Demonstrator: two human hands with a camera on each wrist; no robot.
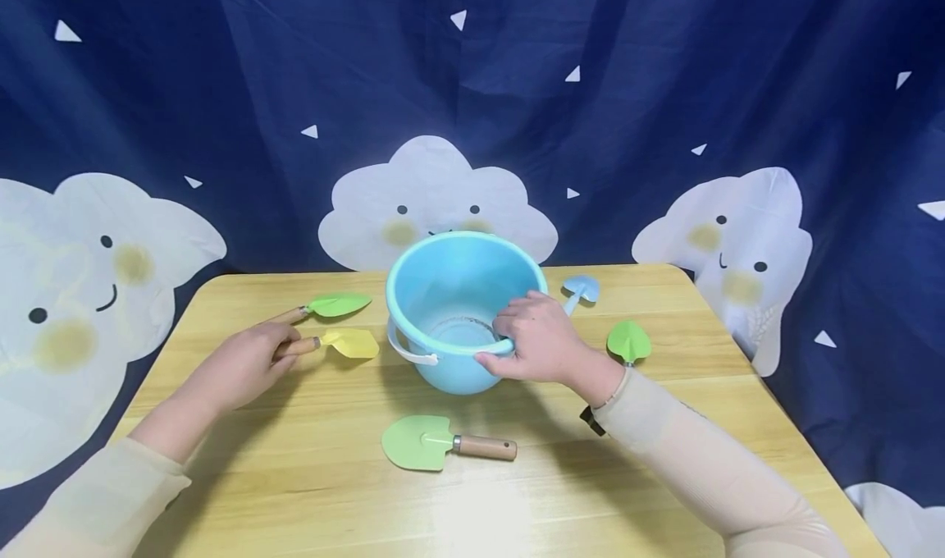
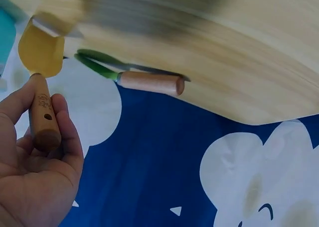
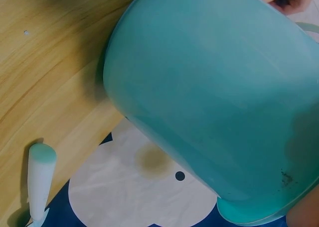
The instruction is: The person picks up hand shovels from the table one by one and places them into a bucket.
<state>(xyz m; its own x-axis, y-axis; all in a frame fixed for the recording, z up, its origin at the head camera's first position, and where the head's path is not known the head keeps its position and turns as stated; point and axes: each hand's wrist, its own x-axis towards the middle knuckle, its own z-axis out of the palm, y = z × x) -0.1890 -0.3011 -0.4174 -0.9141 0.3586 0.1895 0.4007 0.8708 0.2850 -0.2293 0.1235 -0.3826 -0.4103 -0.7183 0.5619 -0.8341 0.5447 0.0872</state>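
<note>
My left hand [image 1: 247,363] grips the wooden handle of a small yellow shovel [image 1: 356,343]; its blade points toward the bucket. In the left wrist view, the fingers curl round the handle of that yellow shovel [image 2: 45,53]. Beyond it, apart from the hand, lies a green pointed trowel [image 2: 149,82] with a wooden handle. My right hand [image 1: 542,340] holds the near right rim of a light-blue bucket [image 1: 443,283], thumb outside and fingers over the edge. The bucket tilts slightly toward me, and its white handle [image 1: 409,351] hangs down in front. The inside holds no tool that shows.
A pale green shovel [image 1: 418,445] lies in front of the bucket. Right of the bucket are a blue shovel [image 1: 583,287] and a green leaf-shaped shovel [image 1: 629,340], whose handle is partly hidden by my right arm. A dark blue curtain [image 1: 472,66] hangs behind the wooden table [image 1: 310,492].
</note>
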